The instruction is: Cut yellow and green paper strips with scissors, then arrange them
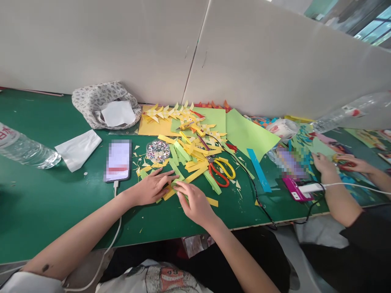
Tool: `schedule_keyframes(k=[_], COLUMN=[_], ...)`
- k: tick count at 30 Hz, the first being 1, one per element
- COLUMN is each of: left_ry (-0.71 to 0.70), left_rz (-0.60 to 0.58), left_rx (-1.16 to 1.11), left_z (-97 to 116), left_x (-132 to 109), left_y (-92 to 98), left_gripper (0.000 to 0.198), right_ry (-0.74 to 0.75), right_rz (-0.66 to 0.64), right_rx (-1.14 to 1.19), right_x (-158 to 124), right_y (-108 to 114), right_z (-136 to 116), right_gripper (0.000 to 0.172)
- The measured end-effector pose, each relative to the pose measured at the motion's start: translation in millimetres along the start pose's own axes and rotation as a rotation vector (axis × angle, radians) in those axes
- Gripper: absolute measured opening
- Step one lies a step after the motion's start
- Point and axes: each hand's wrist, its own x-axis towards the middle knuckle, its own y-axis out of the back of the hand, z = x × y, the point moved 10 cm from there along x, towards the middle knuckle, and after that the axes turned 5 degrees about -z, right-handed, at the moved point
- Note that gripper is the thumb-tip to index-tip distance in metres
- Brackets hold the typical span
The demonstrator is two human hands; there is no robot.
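My left hand rests low over the green table, its thumb and index finger pinched together at a paper strip, its other fingers stretched out. Close on its right, my right hand pinches a light green paper strip, which the fingers partly hide. Beneath and beyond both hands lie loose yellow paper strips and several green ones. Scissors with one red and one yellow handle loop lie beyond my right hand. A yellow glue gun rests on the papers behind. A round clear case of small beads sits beyond my left hand.
A phone on a white cable lies left, near a napkin, a water bottle and a patterned cloth bag. Folded yellow chains lie at the back. On the right, another person's hands work with scissors near a pink power strip.
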Motion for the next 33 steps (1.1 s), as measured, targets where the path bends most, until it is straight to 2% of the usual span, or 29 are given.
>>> schedule_keyframes(k=[3, 7, 13, 14, 16, 18, 20, 22, 24, 28, 30, 33], left_ry=[0.015, -0.009, -0.016, -0.011, -0.004, 0.003, 0.012, 0.020, 0.023, 0.026, 0.027, 0.027], left_rz=[0.011, -0.004, -0.032, -0.030, -0.024, -0.017, -0.018, -0.031, -0.046, -0.054, -0.050, -0.050], left_rx=[-0.023, -0.001, 0.012, 0.005, -0.009, -0.020, -0.025, -0.019, -0.007, 0.008, 0.006, 0.001], left_z=[-1, 1, 1, 0, 1, 1, 2, 2, 2, 1, 0, -1], left_x=[1, 1, 2, 2, 2, 2, 2, 3, 3, 3, 3, 2], left_y=[0.8, -1.3, -2.9, -2.4, -0.9, 0.9, 2.1, 2.0, 1.1, -0.8, -1.4, -2.6], left_gripper=[0.023, 0.019, 0.023, 0.023, 0.023, 0.022, 0.022, 0.022, 0.023, 0.022, 0.022, 0.022], right_ry=[0.048, 0.020, -0.017, -0.030, -0.123, -0.324, -0.498, -0.583, -0.603, -0.591, -0.561, -0.439], right_rz=[-0.020, -0.022, -0.016, 0.013, 0.154, 0.358, 0.413, 0.368, 0.343, 0.458, 0.470, 0.336], right_rx=[-0.028, -0.016, 0.042, 0.064, 0.097, 0.109, 0.158, 0.302, 0.493, 0.761, 0.736, 0.493], right_x=[-4, -4, -4, -5, -11, -25, -35, -37, -35, -33, -33, -26], right_y=[-3, -4, 0, 6, 29, 57, 66, 58, 44, 29, 27, 23], right_z=[-5, -2, 0, 3, 19, 46, 69, 82, 86, 86, 81, 61], right_gripper=[0.046, 0.053, 0.055, 0.054, 0.050, 0.047, 0.048, 0.052, 0.058, 0.070, 0.070, 0.061])
